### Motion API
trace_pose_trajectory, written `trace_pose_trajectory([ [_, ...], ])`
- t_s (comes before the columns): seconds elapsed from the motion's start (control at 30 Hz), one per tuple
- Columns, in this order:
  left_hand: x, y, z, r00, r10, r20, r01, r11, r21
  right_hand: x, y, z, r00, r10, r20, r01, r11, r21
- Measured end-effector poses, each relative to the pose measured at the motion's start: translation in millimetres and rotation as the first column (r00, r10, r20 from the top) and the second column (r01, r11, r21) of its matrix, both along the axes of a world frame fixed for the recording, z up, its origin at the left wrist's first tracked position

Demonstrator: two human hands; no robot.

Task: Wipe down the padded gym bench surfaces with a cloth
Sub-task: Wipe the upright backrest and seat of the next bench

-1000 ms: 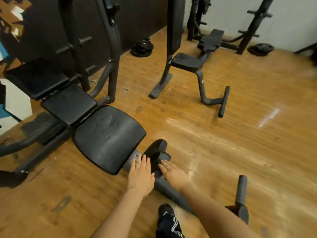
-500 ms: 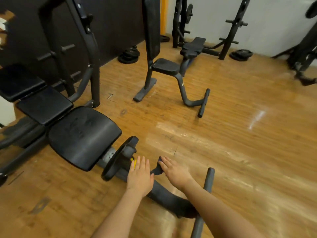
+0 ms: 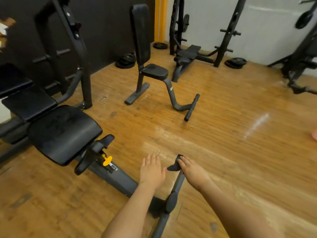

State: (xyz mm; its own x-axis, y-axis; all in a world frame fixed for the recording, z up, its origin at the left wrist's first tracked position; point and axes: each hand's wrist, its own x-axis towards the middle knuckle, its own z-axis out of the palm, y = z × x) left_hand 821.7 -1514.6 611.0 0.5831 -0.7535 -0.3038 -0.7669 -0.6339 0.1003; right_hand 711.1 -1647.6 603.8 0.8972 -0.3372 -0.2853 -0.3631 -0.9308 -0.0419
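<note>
The black padded bench stands at the left, with its seat pad (image 3: 65, 133) nearest me and its back pads (image 3: 29, 105) behind it. My left hand (image 3: 151, 170) hovers flat with fingers apart, right of the bench frame, and holds nothing. My right hand (image 3: 193, 170) holds a small dark cloth (image 3: 173, 166) pinched under its fingers, above the end of the bench's foot bar (image 3: 177, 185). Both hands are off the pads, above the wooden floor.
A yellow adjuster knob (image 3: 107, 160) sticks out under the seat. An upright padded seat bench (image 3: 154, 71) stands mid-floor, and a flat bench in a rack (image 3: 188, 50) stands by the far wall. Weight plates (image 3: 235, 62) lie near the walls. A dark upright frame (image 3: 80, 54) rises beside the bench.
Both hands have drawn back from the bench's adjuster and moved right, to above the foot bar. The view has swung right, so the bench sits farther left.
</note>
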Motion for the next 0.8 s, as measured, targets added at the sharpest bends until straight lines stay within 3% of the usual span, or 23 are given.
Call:
trace_pose_trajectory([
  [0.13, -34, -39, -4, 0.999, 0.008, -0.041, -0.010, 0.999, -0.051, -34, -34, 1, 1.000, 0.008, 0.016, -0.007, 1.000, -0.022],
  [0.27, -59, -83, -4, 1.000, -0.014, 0.004, 0.014, 1.000, -0.005, -49, -85, 0, 0.997, 0.054, 0.061, -0.052, 0.998, -0.026],
  [0.47, -72, -192, -4, 0.981, 0.196, -0.005, -0.196, 0.980, -0.031, -61, -198, -7, 0.985, 0.153, 0.082, -0.153, 0.988, -0.014],
  [0.63, -101, -286, 1, 0.997, 0.080, 0.015, -0.080, 0.997, -0.016, -69, -289, 2, 0.980, 0.185, 0.074, -0.184, 0.983, -0.018],
  [0.8, -74, -366, -3, 0.997, 0.049, 0.065, -0.047, 0.998, -0.037, -43, -364, -2, 0.975, 0.203, 0.095, -0.203, 0.979, -0.012],
])
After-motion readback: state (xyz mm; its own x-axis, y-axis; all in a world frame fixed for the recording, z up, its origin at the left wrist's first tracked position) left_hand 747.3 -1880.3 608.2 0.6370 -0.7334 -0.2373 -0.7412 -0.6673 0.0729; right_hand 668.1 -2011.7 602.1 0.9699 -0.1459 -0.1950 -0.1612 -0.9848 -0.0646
